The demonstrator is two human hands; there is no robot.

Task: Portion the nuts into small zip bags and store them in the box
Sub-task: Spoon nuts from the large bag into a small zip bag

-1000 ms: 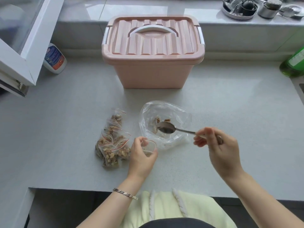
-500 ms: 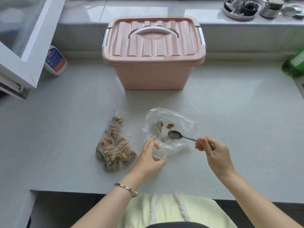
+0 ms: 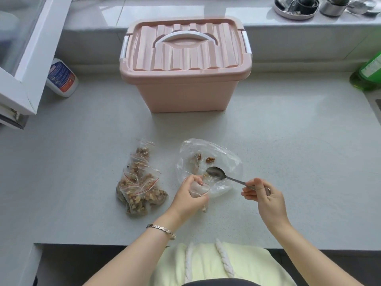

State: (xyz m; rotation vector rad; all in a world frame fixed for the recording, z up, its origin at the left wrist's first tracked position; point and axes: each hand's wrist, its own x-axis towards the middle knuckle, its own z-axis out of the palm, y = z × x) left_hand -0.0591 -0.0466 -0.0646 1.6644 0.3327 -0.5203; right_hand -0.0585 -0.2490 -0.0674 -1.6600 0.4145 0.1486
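A few nuts [image 3: 210, 159] remain in the big bag [image 3: 228, 156] just beyond the left hand [image 3: 188, 200], which grips a small zip bag [image 3: 199, 189] mouth-up. The filled bags [image 3: 140, 184] pile just left of that grip; the box [image 3: 185, 67], well beyond, is lidded, so storing looks undone. The right hand [image 3: 267, 200] pinches the spoon [image 3: 216, 173] handle, bowl reaching toward the held bag.

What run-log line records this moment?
step: portioning | left hand: holds small zip bag open | right hand: spoon in large bag | box: lid on
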